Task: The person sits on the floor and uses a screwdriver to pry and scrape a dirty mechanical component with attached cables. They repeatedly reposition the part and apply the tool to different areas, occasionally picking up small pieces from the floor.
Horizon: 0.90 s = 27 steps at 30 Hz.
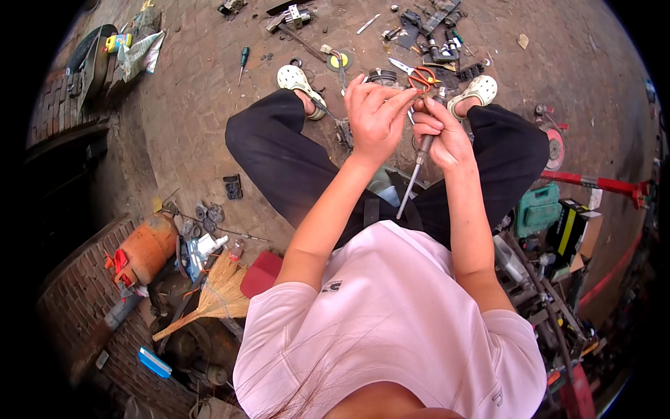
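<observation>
My right hand is closed around a long screwdriver, its shaft pointing down toward my lap, with thumb raised near its upper end. My left hand is raised beside it, fingers bent and pinched at a small reddish piece by my right fingertips; exactly what it grips is too small to name. Orange-handled scissors lie just beyond my hands, near a round metal part. A yellow disc lies to the left of them.
Metal parts and a green screwdriver lie ahead on the paving. Right are a red-wheeled tool, red bar, green case and boxes. Left are an orange cylinder, straw broom and brick ledge.
</observation>
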Motion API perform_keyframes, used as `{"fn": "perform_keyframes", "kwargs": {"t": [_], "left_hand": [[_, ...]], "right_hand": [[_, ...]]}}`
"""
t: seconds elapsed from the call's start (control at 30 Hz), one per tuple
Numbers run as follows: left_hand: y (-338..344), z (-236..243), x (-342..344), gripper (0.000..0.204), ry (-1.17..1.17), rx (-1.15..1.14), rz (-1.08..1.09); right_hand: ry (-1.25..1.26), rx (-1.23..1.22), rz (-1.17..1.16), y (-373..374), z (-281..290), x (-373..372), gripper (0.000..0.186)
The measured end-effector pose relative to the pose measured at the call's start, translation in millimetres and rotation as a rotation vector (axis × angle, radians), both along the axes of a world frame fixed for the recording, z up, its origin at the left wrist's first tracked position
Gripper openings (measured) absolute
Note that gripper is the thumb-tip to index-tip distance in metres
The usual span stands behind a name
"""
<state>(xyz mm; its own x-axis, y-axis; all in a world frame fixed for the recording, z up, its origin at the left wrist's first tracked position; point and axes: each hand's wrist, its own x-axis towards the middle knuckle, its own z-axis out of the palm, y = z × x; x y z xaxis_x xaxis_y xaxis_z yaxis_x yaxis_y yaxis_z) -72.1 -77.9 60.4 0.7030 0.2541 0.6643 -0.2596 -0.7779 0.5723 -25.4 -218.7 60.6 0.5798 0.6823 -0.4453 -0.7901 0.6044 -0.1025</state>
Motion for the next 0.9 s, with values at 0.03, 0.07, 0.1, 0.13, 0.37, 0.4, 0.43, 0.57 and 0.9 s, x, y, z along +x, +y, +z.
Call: {"fn": "perform_keyframes", "kwargs": {"t": [0.03, 0.07, 0.1, 0.13, 0.37, 0.4, 0.43, 0.57, 0.9], "left_hand": [[0.0, 0.1, 0.2, 0.024, -0.001, -0.006, -0.001], [0.1, -0.1, 0.3, 0.024, 0.002, -0.006, -0.003], [0.0, -0.8, 0.3, 0.024, 0.004, -0.006, -0.006], [-0.1, -1.5, 0.3, 0.024, 0.006, -0.007, -0.008], [-0.2, 0.0, 1.4, 0.023, 0.009, 0.007, -0.005], [-0.1, 0.4, 1.7, 0.024, 0.011, 0.010, -0.005], [-0.1, 0.6, 1.9, 0.024, 0.012, 0.012, -0.005], [-0.6, -0.5, 3.0, 0.024, 0.012, 0.015, -0.008], [-1.0, -1.0, 3.6, 0.021, 0.014, 0.024, 0.004]], "right_hand": [[0.022, 0.016, -0.002, -0.1, 1.8, -0.1, 0.018], [0.044, 0.032, -0.005, -0.5, 4.5, -0.2, 0.018], [0.065, 0.047, -0.007, -0.5, 6.6, -0.3, 0.019], [0.041, 0.050, 0.003, -0.7, 5.5, -0.1, 0.019], [-0.038, 0.035, 0.041, -2.1, 2.2, 3.4, 0.019], [-0.039, 0.035, 0.041, -2.5, 1.3, 3.5, 0.018], [-0.041, 0.031, 0.033, -2.5, -0.1, 3.7, 0.017], [-0.109, -0.046, -0.011, -1.8, -2.2, 3.6, 0.016], [-0.102, -0.062, -0.034, -1.2, -1.7, 5.6, 0.017]]}}
